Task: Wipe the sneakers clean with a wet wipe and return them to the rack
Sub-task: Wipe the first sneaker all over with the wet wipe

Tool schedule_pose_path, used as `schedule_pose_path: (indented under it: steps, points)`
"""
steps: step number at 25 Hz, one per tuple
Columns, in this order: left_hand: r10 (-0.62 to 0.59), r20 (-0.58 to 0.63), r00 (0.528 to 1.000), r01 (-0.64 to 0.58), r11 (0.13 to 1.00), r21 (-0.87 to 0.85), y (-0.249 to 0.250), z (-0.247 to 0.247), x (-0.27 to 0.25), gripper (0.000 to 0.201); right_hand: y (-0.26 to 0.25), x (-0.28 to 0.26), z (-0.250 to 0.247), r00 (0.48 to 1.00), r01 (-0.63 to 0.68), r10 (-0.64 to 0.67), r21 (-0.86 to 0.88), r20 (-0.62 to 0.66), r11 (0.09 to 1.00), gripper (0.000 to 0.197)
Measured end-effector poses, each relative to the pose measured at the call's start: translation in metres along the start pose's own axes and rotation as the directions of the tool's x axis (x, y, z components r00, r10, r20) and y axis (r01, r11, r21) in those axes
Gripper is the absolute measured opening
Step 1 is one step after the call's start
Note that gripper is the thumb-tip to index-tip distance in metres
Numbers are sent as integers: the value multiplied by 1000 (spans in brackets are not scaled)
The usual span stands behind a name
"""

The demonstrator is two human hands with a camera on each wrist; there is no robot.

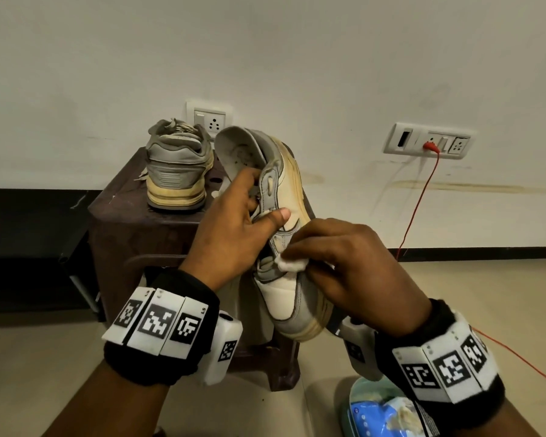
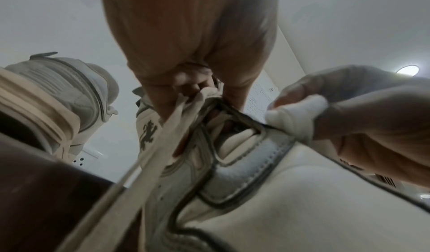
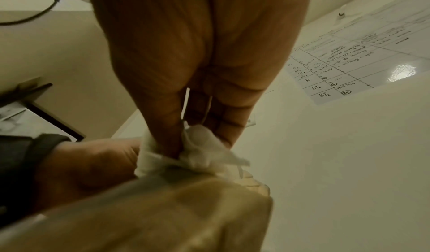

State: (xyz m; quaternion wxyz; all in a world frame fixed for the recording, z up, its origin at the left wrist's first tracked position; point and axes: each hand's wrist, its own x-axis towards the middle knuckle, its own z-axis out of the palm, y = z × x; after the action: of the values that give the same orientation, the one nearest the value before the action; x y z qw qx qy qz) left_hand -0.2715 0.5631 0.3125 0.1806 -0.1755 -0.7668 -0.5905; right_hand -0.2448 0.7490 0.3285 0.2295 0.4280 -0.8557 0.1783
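Note:
My left hand (image 1: 234,228) grips a white and grey sneaker (image 1: 292,190) in the air, toe toward me and sole to the right, thumb on its side and fingers among the laces. My right hand (image 1: 350,263) pinches a bunched white wet wipe (image 1: 292,264) and presses it against the sneaker's side panel. The left wrist view shows the laces (image 2: 163,140), the grey overlay and the wet wipe (image 2: 295,116) on the shoe's edge. In the right wrist view the wet wipe (image 3: 193,153) sits between my fingers above the yellowed sole (image 3: 177,210). The second sneaker (image 1: 178,171) stands heel toward me.
The second sneaker rests on a dark brown plastic stool (image 1: 123,216) against the wall. A blue wet-wipe pack (image 1: 382,414) lies on the floor at lower right. A red cable (image 1: 423,184) hangs from a wall socket (image 1: 429,141). A dark rack (image 1: 73,263) stands at left.

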Motion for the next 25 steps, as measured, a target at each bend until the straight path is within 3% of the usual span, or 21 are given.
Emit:
schedule_pose_path:
  steps: [2, 6, 14, 17, 20, 22, 25]
  points:
    - [5, -6, 1000, -5, 1000, 26, 1, -1, 0, 43, -3, 0, 2, 1000, 8, -8, -44, -22, 999, 24]
    - [16, 28, 999, -16, 1000, 23, 3, 3, 0, 45, -5, 9, 8, 975, -82, 74, -30, -210, 996, 17]
    - [-29, -70, 997, 20, 991, -129, 2, -16, -1, 40, -13, 1, -11, 995, -32, 23, 92, 97, 995, 24]
    - [-57, -88, 995, 39, 980, -193, -3, -17, 0, 41, -14, 3, -3, 997, -64, 66, 36, -36, 997, 22]
    - [-70, -40, 997, 58, 968, -244, -6, -10, -1, 44, -1, 12, 8, 963, -156, 158, 25, -221, 987, 17]
    - [-60, -28, 998, 52, 972, -230, -9, -7, -1, 46, 9, 14, 9, 955, -194, 200, 49, -218, 980, 18]
    - [-56, -88, 995, 34, 972, -232, -10, -7, 1, 47, 11, 9, -1, 982, -169, 176, 88, -73, 982, 22]
